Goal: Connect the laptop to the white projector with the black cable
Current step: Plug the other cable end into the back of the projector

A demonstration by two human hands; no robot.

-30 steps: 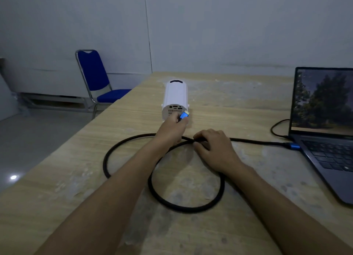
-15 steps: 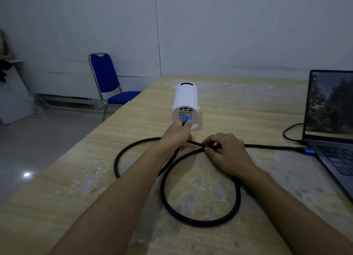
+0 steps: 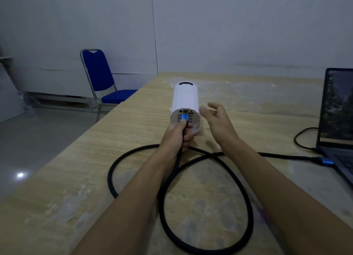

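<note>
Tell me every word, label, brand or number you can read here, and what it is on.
None can be read.
White projector: no legible marking; its rear panel shows only ports and vent slots.
Laptop: the screen shows a picture of trees, with small icons at its left edge too blurred to read.
Blue plug in the left hand: no visible text.

Dim rm: plain grey walls (image 3: 229, 25), blue metal-frame chair (image 3: 99, 77) at left, glossy grey floor (image 3: 38, 144) w/ light spot.

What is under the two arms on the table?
The thick black cable lies looped on the pale wooden table, passing beneath both forearms. Where it crosses under them, those stretches are hidden. The left hand grips its blue plug.
</note>
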